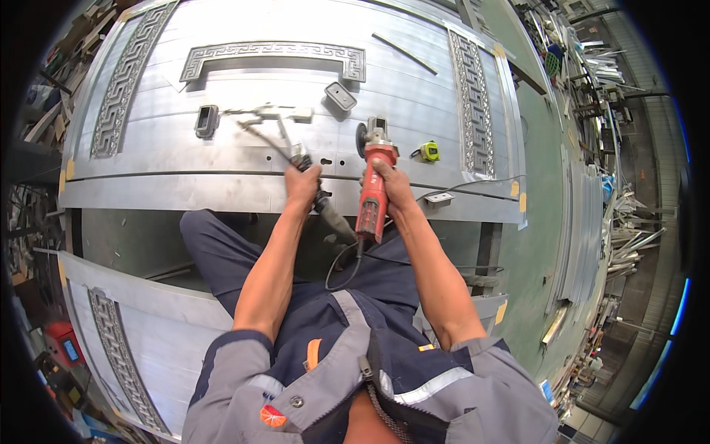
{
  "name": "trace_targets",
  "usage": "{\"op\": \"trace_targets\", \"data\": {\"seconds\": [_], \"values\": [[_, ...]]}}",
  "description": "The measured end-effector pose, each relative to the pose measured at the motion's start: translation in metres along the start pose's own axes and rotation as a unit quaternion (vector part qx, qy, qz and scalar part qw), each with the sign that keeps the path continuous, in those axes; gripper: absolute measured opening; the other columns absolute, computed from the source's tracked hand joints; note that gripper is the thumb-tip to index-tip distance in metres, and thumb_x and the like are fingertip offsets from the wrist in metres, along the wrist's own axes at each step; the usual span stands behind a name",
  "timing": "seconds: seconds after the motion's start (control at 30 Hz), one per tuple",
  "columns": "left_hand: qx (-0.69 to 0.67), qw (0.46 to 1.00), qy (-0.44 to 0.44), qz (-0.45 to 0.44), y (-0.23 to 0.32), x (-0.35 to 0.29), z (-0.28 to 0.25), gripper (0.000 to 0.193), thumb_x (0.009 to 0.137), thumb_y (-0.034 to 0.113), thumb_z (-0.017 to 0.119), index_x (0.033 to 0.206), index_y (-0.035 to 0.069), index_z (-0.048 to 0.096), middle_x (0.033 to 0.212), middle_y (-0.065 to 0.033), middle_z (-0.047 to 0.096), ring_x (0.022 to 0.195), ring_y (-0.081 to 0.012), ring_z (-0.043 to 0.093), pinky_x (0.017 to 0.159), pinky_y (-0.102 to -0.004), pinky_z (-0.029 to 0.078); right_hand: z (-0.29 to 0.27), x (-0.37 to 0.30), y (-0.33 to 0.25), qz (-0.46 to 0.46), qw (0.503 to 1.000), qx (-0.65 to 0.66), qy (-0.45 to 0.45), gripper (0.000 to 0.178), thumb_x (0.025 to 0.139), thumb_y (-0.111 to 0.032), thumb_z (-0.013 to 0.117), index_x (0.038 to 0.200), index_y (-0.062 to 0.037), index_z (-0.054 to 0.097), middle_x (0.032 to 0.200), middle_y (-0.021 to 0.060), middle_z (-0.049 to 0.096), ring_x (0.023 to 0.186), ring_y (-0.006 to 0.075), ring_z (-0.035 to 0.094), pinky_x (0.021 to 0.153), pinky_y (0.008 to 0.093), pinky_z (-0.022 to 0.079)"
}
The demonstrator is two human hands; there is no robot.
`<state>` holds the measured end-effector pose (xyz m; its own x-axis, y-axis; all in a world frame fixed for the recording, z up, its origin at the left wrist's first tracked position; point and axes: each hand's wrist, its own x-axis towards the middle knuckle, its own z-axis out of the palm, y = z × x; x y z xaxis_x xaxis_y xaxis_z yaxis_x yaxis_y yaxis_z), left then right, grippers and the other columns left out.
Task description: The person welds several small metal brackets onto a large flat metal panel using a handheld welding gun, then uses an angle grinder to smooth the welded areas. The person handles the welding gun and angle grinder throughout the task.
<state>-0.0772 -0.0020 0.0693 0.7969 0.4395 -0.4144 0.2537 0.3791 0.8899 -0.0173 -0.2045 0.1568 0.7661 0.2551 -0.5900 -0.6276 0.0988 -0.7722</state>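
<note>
My right hand (392, 183) is wrapped round the body of a red angle grinder (372, 196), its disc pointing away from me. The grinder's cord hangs toward my lap. Closed round a dark-handled tool (322, 201) with a thick black hose, my left hand (302, 186) is just left of the grinder. The far end of that tool is slim and smeared by motion, so its exact kind is unclear. Both tools are over the near edge of a large silvery metal door panel (222, 166). A yellow-green tape measure (430, 151) lies right of the grinder.
On the panel lie a fret-patterned handle piece (274, 52), two small rectangular dark fittings (206, 121), a thin strip (404, 54) and a blurred pale bar (292, 113). A small white fitting (438, 199) sits by the near edge. Another panel (174, 337) is nearer, at left.
</note>
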Motion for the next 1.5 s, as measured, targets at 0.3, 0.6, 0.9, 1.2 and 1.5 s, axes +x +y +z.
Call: {"op": "trace_targets", "data": {"seconds": [0.3,0.6,0.9,1.2,1.5], "values": [[-0.018,0.992,0.127,0.011,0.015,-0.054,-0.078,0.027,0.087,0.007,0.071,0.104,0.001,0.051,0.077,-0.0032,0.059,0.061,-0.0118,0.057,0.058,-0.0290,0.049,0.020,0.059,0.025,-0.008,0.998,0.018,0.059,0.037,0.093,-0.032,0.075,0.100,0.0023,0.061,0.081,0.0125,0.067,0.066,0.0230,0.068,0.059,0.0373,0.059],[-0.063,0.991,0.115,0.041,0.025,-0.068,-0.078,0.022,0.089,0.006,0.068,0.103,0.002,0.051,0.078,-0.0023,0.058,0.064,-0.0101,0.058,0.061,-0.0265,0.050,0.014,0.075,0.009,0.006,0.996,0.006,0.085,0.037,0.093,-0.030,0.073,0.102,0.0030,0.060,0.078,0.0133,0.066,0.063,0.0236,0.068,0.058,0.0380,0.059],[-0.073,0.989,0.112,0.060,0.041,-0.074,-0.079,0.020,0.091,0.005,0.068,0.103,0.003,0.052,0.081,-0.0025,0.059,0.064,-0.0099,0.058,0.062,-0.0267,0.052,0.022,0.114,0.001,-0.053,0.992,-0.015,0.116,0.040,0.092,-0.031,0.075,0.103,0.0046,0.060,0.080,0.0141,0.065,0.063,0.0245,0.068,0.055,0.0396,0.058],[-0.065,0.987,0.131,0.065,0.038,-0.082,-0.097,0.019,0.092,0.003,0.068,0.103,0.002,0.052,0.077,-0.0043,0.061,0.063,-0.0118,0.060,0.060,-0.0280,0.052,0.006,0.072,0.023,0.007,0.996,0.014,0.090,0.039,0.094,-0.032,0.074,0.103,0.0036,0.061,0.081,0.0128,0.066,0.065,0.0246,0.068,0.059,0.0386,0.059],[-0.035,0.968,0.247,0.014,0.005,-0.045,-0.109,0.019,0.085,0.003,0.070,0.095,-0.005,0.054,0.076,-0.0083,0.062,0.060,-0.0162,0.060,0.057,-0.0324,0.050,-0.042,-0.047,-0.026,-0.068,0.991,0.111,0.037,0.047,0.097,-0.042,0.070,0.108,0.0029,0.062,0.086,0.0147,0.070,0.067,0.0241,0.071,0.062,0.0377,0.062]]}}
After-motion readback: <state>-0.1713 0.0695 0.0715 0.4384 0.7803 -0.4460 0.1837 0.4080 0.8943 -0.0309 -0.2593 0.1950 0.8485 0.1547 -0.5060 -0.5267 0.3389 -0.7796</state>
